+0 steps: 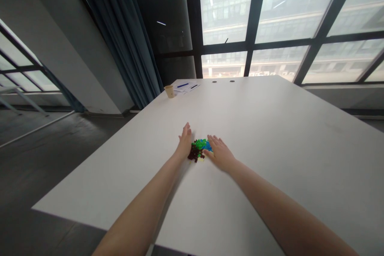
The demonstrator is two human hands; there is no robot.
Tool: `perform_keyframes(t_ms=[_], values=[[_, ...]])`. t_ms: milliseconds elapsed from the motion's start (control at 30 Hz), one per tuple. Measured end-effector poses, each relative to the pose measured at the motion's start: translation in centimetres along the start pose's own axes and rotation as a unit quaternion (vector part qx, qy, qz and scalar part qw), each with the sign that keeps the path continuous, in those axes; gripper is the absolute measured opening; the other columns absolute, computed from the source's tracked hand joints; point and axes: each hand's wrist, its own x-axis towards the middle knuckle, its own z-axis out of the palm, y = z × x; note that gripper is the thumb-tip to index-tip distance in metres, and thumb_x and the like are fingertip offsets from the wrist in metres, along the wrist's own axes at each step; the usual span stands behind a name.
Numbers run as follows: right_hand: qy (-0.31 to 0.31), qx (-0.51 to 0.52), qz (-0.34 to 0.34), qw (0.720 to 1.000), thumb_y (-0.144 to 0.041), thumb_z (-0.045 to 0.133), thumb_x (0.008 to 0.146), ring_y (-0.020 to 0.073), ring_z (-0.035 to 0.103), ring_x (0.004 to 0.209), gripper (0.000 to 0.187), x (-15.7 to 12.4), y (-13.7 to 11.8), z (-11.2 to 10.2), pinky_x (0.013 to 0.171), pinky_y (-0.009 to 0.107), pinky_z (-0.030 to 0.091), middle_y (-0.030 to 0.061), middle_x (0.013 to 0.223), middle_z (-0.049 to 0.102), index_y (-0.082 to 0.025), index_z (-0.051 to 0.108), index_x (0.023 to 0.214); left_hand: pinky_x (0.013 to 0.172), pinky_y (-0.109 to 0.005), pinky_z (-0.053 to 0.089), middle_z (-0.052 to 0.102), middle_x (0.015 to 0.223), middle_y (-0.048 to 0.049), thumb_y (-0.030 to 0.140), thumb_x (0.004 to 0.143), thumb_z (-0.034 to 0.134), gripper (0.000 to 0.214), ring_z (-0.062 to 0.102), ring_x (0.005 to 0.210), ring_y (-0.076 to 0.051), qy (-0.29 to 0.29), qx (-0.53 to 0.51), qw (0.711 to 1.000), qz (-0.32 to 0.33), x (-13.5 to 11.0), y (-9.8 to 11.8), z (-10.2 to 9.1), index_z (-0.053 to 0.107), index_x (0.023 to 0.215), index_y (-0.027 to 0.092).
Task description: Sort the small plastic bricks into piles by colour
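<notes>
**Small coloured pieces gathered between two bare hands**

A loose pile of small coloured pieces [196, 151] lies on a white table [270, 128]. A hard sweep from either side could probably scatter it, and pieces might escape toward the wearer, where neither palm blocks the way. The pile sits between the hands: dark brown pieces just beside the left grip [185, 138], green in the middle, blue beside the right grip [221, 154], yellow at the near edge. Both grips are wide, fingers extended; whether pieces lie under the right palm, I cannot tell.
</notes>
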Motion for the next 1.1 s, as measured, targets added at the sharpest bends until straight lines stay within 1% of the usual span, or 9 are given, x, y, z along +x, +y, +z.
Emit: perform_keyframes(t_ms=[67,133,233,300,533,733,900,1000,1100], values=[[-0.001,0.004,0.003,1.000,-0.057,0.023,0.085,0.0260,0.021,0.132,0.073,0.1,0.0,0.0,0.107,0.041,0.016,0.0152,0.141,0.028,-0.006,0.024,0.138,0.105,-0.053,-0.003,0.022,0.145,-0.0096,0.046,0.088,0.014,0.056,0.006,0.135,-0.026,0.073,0.076,0.994,-0.026,0.8,-0.4,-2.4,0.022,0.137,0.020],[-0.002,0.008,0.002,1.000,-0.058,0.022,0.085,0.0258,0.021,0.132,0.074,0.1,0.0,0.1,0.107,0.040,0.015,0.0149,0.141,0.028,-0.006,0.025,0.138,0.102,-0.059,-0.001,0.022,0.145,-0.0130,0.050,0.085,0.022,0.061,0.004,0.134,-0.032,0.084,0.145,0.979,-0.118,1.3,-1.3,-4.4,0.026,0.136,0.018],[-0.003,0.015,-0.004,1.000,-0.057,0.021,0.086,0.0249,0.022,0.131,0.072,0.1,0.0,0.1,0.107,0.039,0.015,0.0143,0.141,0.029,-0.007,0.024,0.138,0.100,-0.062,0.005,0.019,0.144,-0.0191,0.055,0.081,0.026,0.070,0.009,0.132,-0.038,-0.006,0.190,0.951,-0.245,0.7,-2.7,-5.1,0.023,0.138,0.013],[-0.003,0.019,-0.007,1.000,-0.057,0.022,0.086,0.0246,0.022,0.131,0.072,0.0,0.0,0.1,0.107,0.040,0.015,0.0141,0.141,0.029,-0.008,0.023,0.138,0.102,-0.060,0.004,0.010,0.146,-0.0188,0.057,0.081,0.025,0.075,0.004,0.133,-0.036,-0.064,0.219,0.937,-0.264,-0.7,-3.3,-4.2,0.017,0.139,0.010],[-0.025,0.006,-0.067,0.997,-0.069,0.043,0.070,0.0315,0.016,0.132,0.095,0.1,-0.7,0.6,0.106,0.045,0.015,0.0199,0.142,0.023,-0.008,0.020,0.139,0.107,-0.050,0.007,0.012,0.146,-0.0157,0.047,0.086,0.016,0.065,0.008,0.135,-0.028,0.000,0.273,0.952,-0.137,-5.0,-1.8,0.2,0.011,0.140,0.011],[0.001,0.022,-0.099,0.995,-0.049,0.050,0.078,0.0286,0.028,0.127,0.072,0.4,-0.9,1.0,0.104,0.043,0.022,0.0168,0.136,0.036,-0.011,0.029,0.135,0.107,-0.049,0.009,0.030,0.142,-0.0120,0.044,0.088,0.014,0.058,0.017,0.134,-0.024,-0.005,0.177,0.979,-0.099,-2.3,-0.7,2.3,0.028,0.135,0.014],[0.029,0.050,-0.109,0.992,-0.031,0.056,0.076,0.0222,0.044,0.109,0.051,0.5,-1.1,1.1,0.096,0.037,0.035,0.0140,0.113,0.052,-0.010,0.043,0.121,0.102,-0.041,0.027,0.054,0.122,-0.0119,0.038,0.089,0.020,0.046,0.047,0.115,-0.021,0.003,0.091,0.996,0.002,-0.8,-0.5,3.6,0.045,0.120,0.015],[0.041,0.054,-0.101,0.993,-0.026,0.059,0.073,0.0216,0.045,0.104,0.046,0.6,-1.1,1.1,0.094,0.037,0.036,0.0127,0.109,0.052,-0.010,0.047,0.115,0.090,-0.034,0.039,0.061,0.108,-0.0094,0.036,0.087,0.028,0.037,0.055,0.100,-0.019,0.009,0.070,0.996,0.061,-1.0,-0.4,3.8,0.052,0.109,0.017],[0.047,0.052,-0.096,0.993,-0.022,0.061,0.072,0.0222,0.043,0.105,0.045,0.7,-1.0,1.2,0.095,0.037,0.035,0.0137,0.111,0.051,-0.008,0.048,0.113,0.084,-0.033,0.041,0.064,0.093,-0.0065,0.029,0.086,0.031,0.029,0.056,0.091,-0.019,-0.004,0.095,0.991,0.096,-1.2,-0.1,3.7,0.059,0.090,0.019]])
